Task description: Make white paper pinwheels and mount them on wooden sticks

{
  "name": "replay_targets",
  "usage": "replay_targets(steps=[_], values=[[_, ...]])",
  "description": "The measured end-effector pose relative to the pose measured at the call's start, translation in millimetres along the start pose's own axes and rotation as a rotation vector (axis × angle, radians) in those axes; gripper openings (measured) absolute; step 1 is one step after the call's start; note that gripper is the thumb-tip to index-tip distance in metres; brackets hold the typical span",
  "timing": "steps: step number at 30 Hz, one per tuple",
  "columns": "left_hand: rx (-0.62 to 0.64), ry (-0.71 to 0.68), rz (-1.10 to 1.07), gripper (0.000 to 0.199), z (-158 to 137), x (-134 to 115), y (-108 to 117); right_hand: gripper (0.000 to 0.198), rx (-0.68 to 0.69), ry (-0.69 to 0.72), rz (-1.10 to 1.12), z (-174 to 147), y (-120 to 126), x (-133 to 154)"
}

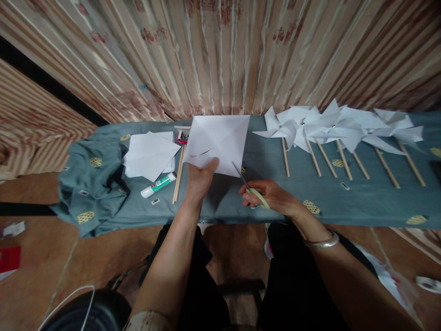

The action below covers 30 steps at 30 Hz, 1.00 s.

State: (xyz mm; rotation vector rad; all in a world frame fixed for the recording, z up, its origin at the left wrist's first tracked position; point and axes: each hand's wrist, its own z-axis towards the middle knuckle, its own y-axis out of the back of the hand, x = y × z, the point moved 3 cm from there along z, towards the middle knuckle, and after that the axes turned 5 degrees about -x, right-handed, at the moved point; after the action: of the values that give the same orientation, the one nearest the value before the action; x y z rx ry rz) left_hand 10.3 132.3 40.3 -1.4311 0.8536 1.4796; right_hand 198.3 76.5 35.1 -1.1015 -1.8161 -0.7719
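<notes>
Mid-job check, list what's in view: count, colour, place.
Held sheet: one, white, centre
Scissors: one, pale-green handles, at held sheet
Loose papers: several, white, left
Glue stick: one, green-white, near loose papers
Loose sticks: apparently two, tan, beside held sheet
Small box: one, red, beyond loose sticks
Pinwheels: about seven, overlapping, white, right
Tablecloth: one, grey-green, yellow prints, middle
Curtain: count unclear, striped beige, background
Dark object: one, black, lower left
Red item: one, red, far left
White roll: one, white, far right
Bracelet: one, silvery, lower right
Legs: two, black-trousered, below tablecloth
Left hand: one, bare, holding held sheet
Right hand: one, bare, holding scissors
</notes>
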Motion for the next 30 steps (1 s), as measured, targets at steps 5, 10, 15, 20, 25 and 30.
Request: replay_targets(steps=[5, 10, 15, 20, 25, 30], values=[[0.002, -0.019, -0.009, 0.052, 1.7, 1.7, 1.0, 0.052, -0.005, 0.003, -0.002, -0.2, -0.1, 0.3], [-0.007, -0.018, -0.004, 0.054, 4.2, 5.9, 2.7, 0.051, -0.007, 0.008, -0.003, 0.5, -0.2, -2.6], [0.010, -0.038, 0.000, 0.052, 4.3, 3.9, 3.2, 0.050, -0.026, -0.027, 0.030, 1.7, -0.8, -5.0], [0.020, -0.050, 0.009, 0.050, 3.8, 2.3, 3.7, 0.048, -0.029, -0.027, 0.035, 1.6, -2.3, -3.8], [0.012, -0.043, 0.014, 0.052, 5.6, 4.0, 5.0, 0.050, -0.047, -0.046, 0.054, 1.6, -2.6, -3.8], [0.023, -0.036, 0.021, 0.050, 5.5, 2.8, 3.9, 0.052, -0.049, -0.080, 0.066, 1.7, -2.6, -2.7]])
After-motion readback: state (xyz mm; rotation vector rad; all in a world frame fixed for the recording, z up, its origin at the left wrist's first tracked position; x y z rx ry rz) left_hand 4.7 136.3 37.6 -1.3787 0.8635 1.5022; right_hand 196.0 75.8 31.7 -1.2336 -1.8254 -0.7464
